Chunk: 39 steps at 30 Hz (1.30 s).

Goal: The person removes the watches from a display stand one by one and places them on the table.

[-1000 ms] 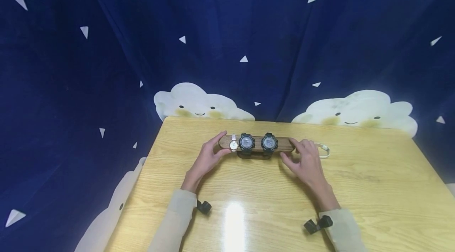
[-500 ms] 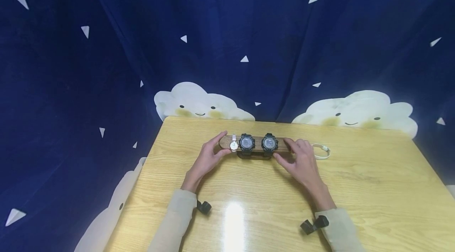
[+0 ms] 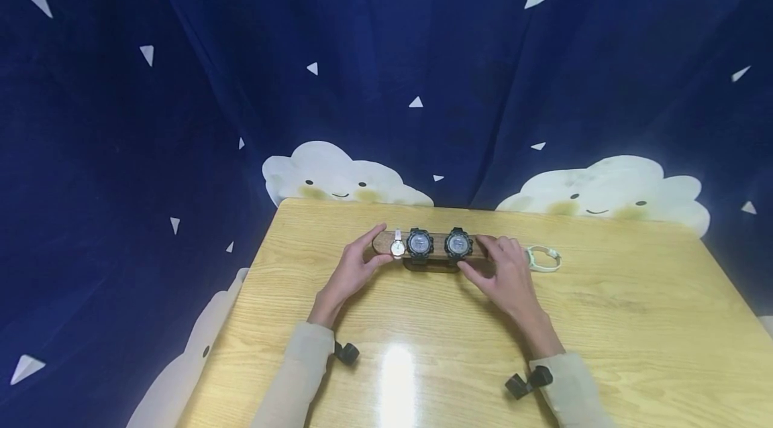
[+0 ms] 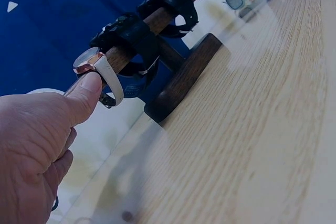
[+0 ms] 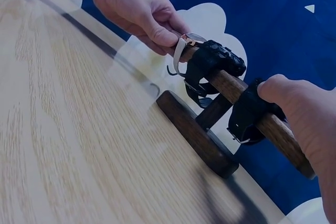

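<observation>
A dark wooden watch stand (image 3: 439,246) carries three watches on its raised bar. My left hand (image 3: 353,265) grips the bar's left end, its thumb against the small white-strapped watch (image 4: 88,60). Beside that sits one black digital watch (image 3: 419,243). A second black watch (image 3: 458,243) is farther right, its strap looped round the bar. At its right side, my right hand (image 3: 506,277) pinches this watch, thumb in front and fingers behind; the right wrist view shows the thumb on its edge. Those rear fingertips are mostly hidden there.
A pale-strapped watch (image 3: 546,259) lies on the wooden table (image 3: 622,307), just right of my right hand. Behind the table's far edge hangs a dark blue curtain (image 3: 374,79) with cloud prints. Light glares off the tabletop near the front.
My right hand has slid left along the bar from its right end to the right black watch, uncovering more of the pale watch on the table. My left hand stays put.
</observation>
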Available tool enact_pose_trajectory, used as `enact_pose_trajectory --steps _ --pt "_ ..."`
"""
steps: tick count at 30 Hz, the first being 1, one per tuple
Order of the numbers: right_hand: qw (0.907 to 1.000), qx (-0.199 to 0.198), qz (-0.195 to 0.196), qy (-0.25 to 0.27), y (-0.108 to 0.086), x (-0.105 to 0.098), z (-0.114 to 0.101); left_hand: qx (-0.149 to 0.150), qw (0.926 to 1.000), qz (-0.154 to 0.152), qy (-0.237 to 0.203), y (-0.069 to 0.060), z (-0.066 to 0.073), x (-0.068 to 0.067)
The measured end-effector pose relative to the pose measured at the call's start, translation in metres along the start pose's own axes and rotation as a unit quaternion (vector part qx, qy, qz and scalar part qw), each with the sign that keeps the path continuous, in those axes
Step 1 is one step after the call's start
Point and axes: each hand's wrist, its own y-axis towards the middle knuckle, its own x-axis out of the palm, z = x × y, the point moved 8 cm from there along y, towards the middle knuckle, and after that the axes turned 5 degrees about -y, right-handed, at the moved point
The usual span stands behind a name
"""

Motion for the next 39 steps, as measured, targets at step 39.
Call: enact_pose_trajectory --steps 39 --pt "0.9998 0.008 0.014 -0.015 0.007 0.011 -0.01 -0.003 1.0 -0.002 -0.002 0.0 0.001 0.001"
